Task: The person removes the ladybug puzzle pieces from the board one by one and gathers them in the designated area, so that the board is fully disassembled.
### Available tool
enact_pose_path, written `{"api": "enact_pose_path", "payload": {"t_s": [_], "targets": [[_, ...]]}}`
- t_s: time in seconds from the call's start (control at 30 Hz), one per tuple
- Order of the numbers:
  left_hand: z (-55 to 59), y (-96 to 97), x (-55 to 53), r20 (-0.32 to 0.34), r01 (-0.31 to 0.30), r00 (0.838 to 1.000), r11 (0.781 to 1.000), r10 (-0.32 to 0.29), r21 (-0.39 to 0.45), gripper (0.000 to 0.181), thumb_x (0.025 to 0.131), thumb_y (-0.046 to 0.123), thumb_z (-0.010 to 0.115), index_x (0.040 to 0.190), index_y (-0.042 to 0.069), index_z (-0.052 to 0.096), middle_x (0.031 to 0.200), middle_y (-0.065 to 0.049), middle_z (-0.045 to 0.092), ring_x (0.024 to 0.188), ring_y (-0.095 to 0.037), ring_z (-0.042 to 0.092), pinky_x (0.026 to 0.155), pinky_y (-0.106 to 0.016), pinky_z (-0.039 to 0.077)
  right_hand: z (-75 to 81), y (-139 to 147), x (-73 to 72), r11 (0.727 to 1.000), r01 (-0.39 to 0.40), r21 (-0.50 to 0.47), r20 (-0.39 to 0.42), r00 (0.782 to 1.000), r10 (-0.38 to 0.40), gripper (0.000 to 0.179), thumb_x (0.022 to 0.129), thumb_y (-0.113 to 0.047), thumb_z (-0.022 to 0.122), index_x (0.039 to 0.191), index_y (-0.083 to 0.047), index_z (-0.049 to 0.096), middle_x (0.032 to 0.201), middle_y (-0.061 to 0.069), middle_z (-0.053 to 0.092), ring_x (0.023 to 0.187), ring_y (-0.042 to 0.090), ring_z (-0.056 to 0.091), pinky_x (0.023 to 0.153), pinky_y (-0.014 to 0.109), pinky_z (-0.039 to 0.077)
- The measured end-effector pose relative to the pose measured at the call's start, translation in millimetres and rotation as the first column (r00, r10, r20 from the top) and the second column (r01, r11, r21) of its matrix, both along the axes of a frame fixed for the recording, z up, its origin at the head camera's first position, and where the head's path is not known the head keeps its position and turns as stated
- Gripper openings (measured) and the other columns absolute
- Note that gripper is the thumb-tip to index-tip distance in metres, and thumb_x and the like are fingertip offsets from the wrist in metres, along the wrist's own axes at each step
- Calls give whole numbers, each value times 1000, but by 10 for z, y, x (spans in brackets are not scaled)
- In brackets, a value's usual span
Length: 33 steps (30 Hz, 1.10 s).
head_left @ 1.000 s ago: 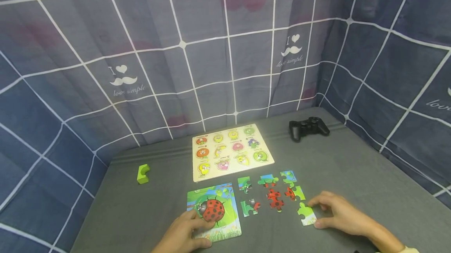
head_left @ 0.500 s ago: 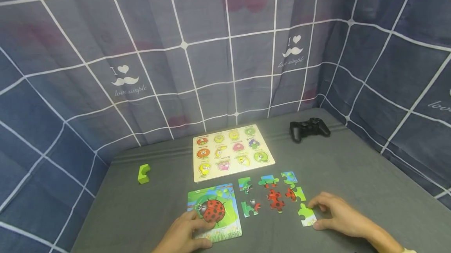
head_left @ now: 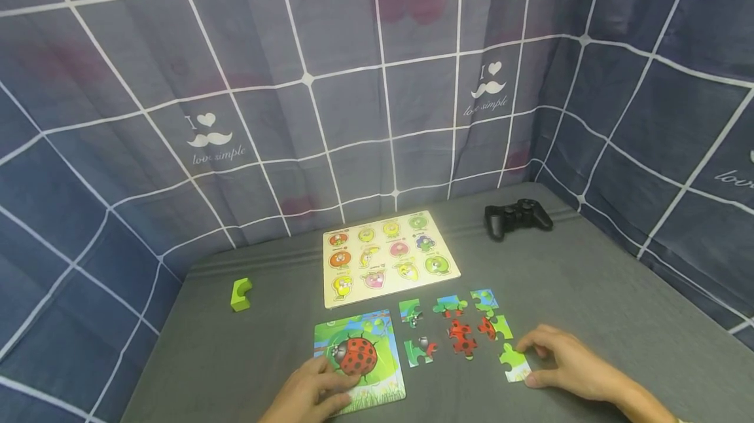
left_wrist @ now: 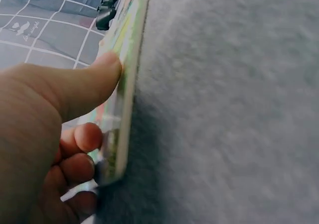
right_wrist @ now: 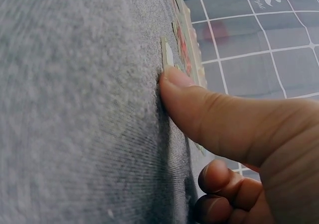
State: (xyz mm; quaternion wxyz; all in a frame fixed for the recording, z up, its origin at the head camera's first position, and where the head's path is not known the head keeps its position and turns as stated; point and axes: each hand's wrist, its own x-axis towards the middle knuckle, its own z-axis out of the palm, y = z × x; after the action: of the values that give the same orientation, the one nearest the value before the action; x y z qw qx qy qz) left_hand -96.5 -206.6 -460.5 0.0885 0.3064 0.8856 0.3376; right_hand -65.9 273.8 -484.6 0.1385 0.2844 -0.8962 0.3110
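Observation:
A square puzzle board (head_left: 383, 334) with a ladybug picture lies at the front middle in the head view. My left hand (head_left: 315, 390) rests on its lower left part, fingers relaxed. In the left wrist view, the thumb (left_wrist: 97, 84) lies on the board near its edge. To the right, my right hand (head_left: 571, 364) touches a green corner jigsaw piece (head_left: 516, 365) along its right side with thumb and index finger. The thumb tip (right_wrist: 177, 77) meets that piece in the right wrist view. Between the hands lie several loose jigsaw pieces (head_left: 461, 338) with ladybug parts.
Behind the pieces lies a wooden fruit puzzle board (head_left: 383, 285). A black game controller (head_left: 518, 218) sits at the back right. On the left stands a green notched block (head_left: 240, 294). A checked curtain (head_left: 347, 109) surrounds the grey table (head_left: 206, 351) at the back and sides.
Both hands hold nearly the same places. The head view has tilted slightly, so things sit a little lower. No piece has visibly moved on the table.

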Motion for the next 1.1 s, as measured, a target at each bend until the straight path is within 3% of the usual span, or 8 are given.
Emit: {"api": "enact_pose_path", "payload": {"t_s": [0.1, 0.2, 0.4, 0.5, 0.6, 0.73, 0.9, 1.1], "targets": [[7, -34, -16, 105, -28, 994, 999, 24, 36, 34, 90, 41, 67, 118, 21, 73, 83, 11, 47, 71, 3, 38, 59, -19, 39, -1, 3, -3, 1000, 2, 7, -12, 1000, -2, 40, 70, -29, 86, 104, -25, 65, 86, -17, 48, 80, -5, 41, 64, 15, 32], [19, -52, -27, 166, -64, 985, 996, 54, 55, 34, 88, 39, 70, 114, 18, 75, 84, 9, 49, 70, 2, 42, 58, -20, 41, -1, 16, 2, 1000, -1, 11, -26, 1000, 1, 41, 69, -29, 86, 103, -25, 65, 86, -17, 48, 80, -5, 41, 65, 14, 32], [6, -32, -6, 139, -90, 987, 995, 82, 50, 33, 86, 41, 72, 111, 20, 76, 82, 12, 51, 71, 4, 43, 59, -19, 41, -9, 57, 36, 1000, 5, 15, -33, 999, -5, 42, 69, -29, 87, 104, -26, 65, 88, -17, 51, 81, -5, 43, 66, 14, 32], [-1, -43, -13, 78, -67, 995, 996, 63, 50, 30, 86, 38, 73, 108, 18, 77, 82, 12, 53, 71, 6, 43, 59, -18, 41, 122, -56, 0, 1000, 2, 1, 12, 1000, -2, 40, 73, -31, 85, 107, -24, 66, 90, -15, 53, 81, -3, 45, 65, 16, 36], [-4, -68, -28, 56, -51, 997, 997, 48, 52, 29, 87, 36, 73, 107, 16, 77, 82, 12, 55, 69, 6, 42, 58, -18, 40, 380, -370, -142, 999, -50, -5, 98, 994, 50, 37, 80, -35, 80, 111, -20, 65, 95, -9, 56, 84, 1, 49, 67, 20, 43], [1, -113, -21, 53, -49, 998, 998, 47, 48, 29, 87, 37, 72, 108, 16, 77, 82, 12, 56, 69, 6, 41, 58, -18, 39, 603, -1038, -384, 985, -162, 55, 180, 972, 149, 38, 86, -41, 74, 114, -16, 66, 98, -5, 58, 86, 3, 49, 70, 20, 45], [4, -94, -1, -16, -63, 998, 997, 64, 34, 28, 86, 37, 73, 107, 18, 77, 79, 14, 51, 68, 7, 39, 57, -16, 37, 578, -1812, -486, 959, -232, 162, 261, 947, 185, 48, 83, -42, 76, 122, -13, 67, 95, -4, 56, 82, 0, 42, 67, 16, 39], [40, -50, 44, -73, -80, 994, 997, 81, 16, 29, 86, 39, 72, 107, 19, 77, 77, 15, 48, 67, 7, 36, 57, -14, 34, 441, -2270, -444, 930, -194, 312, 207, 969, 133, 60, 74, -48, 80, 121, -12, 69, 92, -10, 50, 77, 1, 36, 64, 14, 34]]}}
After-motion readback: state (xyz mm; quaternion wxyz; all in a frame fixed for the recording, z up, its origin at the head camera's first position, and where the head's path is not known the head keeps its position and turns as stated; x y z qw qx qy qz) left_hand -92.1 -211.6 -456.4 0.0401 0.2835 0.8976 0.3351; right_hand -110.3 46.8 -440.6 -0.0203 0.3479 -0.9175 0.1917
